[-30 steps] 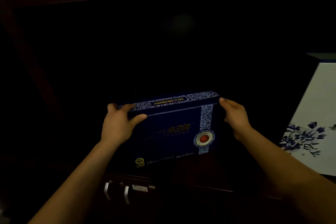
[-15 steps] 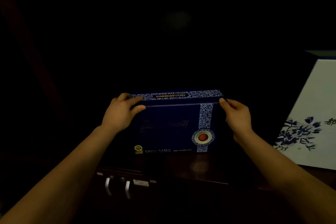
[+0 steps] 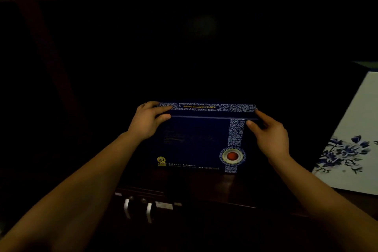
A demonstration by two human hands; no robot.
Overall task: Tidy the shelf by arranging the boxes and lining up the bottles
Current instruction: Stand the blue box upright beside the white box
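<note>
A dark blue box [image 3: 196, 143] with a white-patterned band and a red round emblem stands upright on the dark wooden shelf [image 3: 204, 184], its front face towards me. My left hand [image 3: 148, 121] grips its upper left corner, fingers over the top edge. My right hand [image 3: 270, 135] holds the upper right corner, thumb on the front face. A white box with blue flower print [image 3: 353, 141] leans at the right edge of view. No bottles can be seen in the dark.
Below the shelf's front edge are two metal cabinet handles [image 3: 138, 208]. The shelf recess behind the blue box is black and nothing can be made out in it. A wooden upright [image 3: 47, 47] borders the left side.
The blue box went from tilted and lifted to standing level on the shelf, a little further back. My right thumb has shifted onto the front face.
</note>
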